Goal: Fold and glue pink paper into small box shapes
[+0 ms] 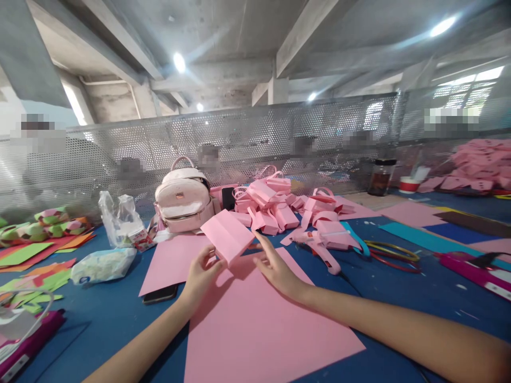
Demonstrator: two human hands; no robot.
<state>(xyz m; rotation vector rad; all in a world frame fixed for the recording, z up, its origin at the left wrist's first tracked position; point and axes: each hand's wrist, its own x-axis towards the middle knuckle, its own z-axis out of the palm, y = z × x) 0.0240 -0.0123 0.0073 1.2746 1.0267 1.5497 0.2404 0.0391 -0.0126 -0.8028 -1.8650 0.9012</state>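
You are pinching the folded pink card [227,235] at its near corner with your left hand [200,275]; its long axis is running up-left, away from you. Your right hand [275,268] is hovering open beside it, above the pink sheet [255,324].

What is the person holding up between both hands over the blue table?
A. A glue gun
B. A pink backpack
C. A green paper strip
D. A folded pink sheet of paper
D: the left hand and right hand both touch a folded pink sheet; the pink backpack and the glue gun lie untouched on the blue table.
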